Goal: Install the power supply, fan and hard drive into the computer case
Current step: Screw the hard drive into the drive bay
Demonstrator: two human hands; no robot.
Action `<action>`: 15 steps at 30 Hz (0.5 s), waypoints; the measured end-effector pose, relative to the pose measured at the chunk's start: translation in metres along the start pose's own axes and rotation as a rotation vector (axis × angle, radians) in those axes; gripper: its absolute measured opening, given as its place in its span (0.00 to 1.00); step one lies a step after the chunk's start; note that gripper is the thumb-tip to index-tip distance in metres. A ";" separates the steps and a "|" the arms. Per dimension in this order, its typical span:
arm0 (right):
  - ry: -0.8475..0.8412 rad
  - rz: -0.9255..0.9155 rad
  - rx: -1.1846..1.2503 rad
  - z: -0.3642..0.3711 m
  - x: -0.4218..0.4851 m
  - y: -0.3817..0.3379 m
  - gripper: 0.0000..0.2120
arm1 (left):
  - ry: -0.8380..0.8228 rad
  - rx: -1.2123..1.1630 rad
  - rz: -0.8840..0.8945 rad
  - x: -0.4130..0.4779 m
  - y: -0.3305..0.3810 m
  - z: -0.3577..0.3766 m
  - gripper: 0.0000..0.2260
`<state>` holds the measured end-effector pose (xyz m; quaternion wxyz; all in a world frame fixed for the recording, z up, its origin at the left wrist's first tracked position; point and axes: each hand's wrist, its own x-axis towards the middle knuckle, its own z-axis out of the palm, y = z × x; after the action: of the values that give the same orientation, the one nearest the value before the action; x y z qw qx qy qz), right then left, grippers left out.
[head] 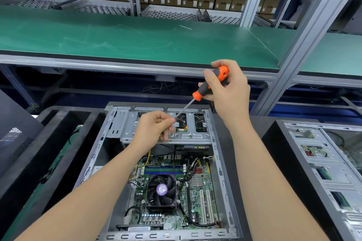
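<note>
An open computer case [223, 164] lies flat in front of me, its motherboard and CPU fan [161, 191] showing. At its far end sits a metal drive cage [127, 125] with the hard drive [181, 118] visible through the cut-outs. My right hand [229, 88] grips the orange and grey handle of a screwdriver [210, 84], whose shaft slants down to the cage. My left hand [154, 129] rests on the cage and pinches the shaft near its tip, by a screw [176, 124].
A second open case [321, 162] stands to the right. A black case panel [15, 129] and a black tray [58, 143] lie to the left. A green-matted shelf [137, 39] on an aluminium frame runs across above the bench.
</note>
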<state>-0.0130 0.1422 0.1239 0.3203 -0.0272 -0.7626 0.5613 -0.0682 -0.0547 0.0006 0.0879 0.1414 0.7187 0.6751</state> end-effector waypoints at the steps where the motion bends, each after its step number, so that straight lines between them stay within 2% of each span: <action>1: 0.011 0.002 0.005 0.000 0.000 0.000 0.09 | -0.006 -0.004 0.002 0.000 0.001 -0.001 0.04; 11: 0.051 0.006 -0.049 -0.002 -0.001 0.000 0.09 | 0.006 -0.032 0.019 0.000 -0.003 -0.005 0.07; 15: 0.056 0.004 -0.066 -0.002 -0.002 0.001 0.09 | 0.057 0.084 -0.001 0.001 -0.003 -0.003 0.11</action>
<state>-0.0109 0.1431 0.1221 0.3394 -0.0551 -0.7714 0.5355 -0.0706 -0.0572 -0.0020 0.0616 0.1254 0.7487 0.6480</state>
